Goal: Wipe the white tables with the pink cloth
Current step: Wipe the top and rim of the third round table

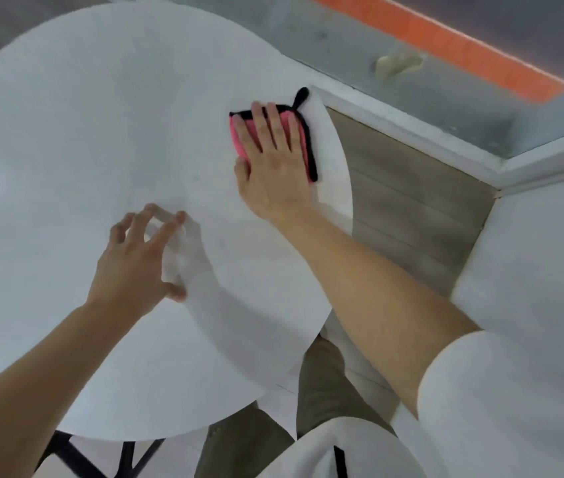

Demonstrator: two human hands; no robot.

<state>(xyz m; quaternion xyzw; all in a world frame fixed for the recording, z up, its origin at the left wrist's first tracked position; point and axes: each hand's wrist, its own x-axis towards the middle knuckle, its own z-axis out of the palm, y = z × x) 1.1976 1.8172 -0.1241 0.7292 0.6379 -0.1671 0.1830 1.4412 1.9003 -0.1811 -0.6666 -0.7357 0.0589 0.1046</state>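
Both ungripping: left hand [132, 260] braces table [84, 115], right hand [273, 157] presses cloth [239, 141] near edge; overshooting may drop it.

Grey-brown wood-look floor planks [408, 208] fill the right middle. Beyond them, at the far right, a white frame [411, 131] runs diagonally and turns a corner. Behind it is a cloudy glass pane [336, 39] with a pale smudge [398, 63], and an orange band [446, 39] farther back.
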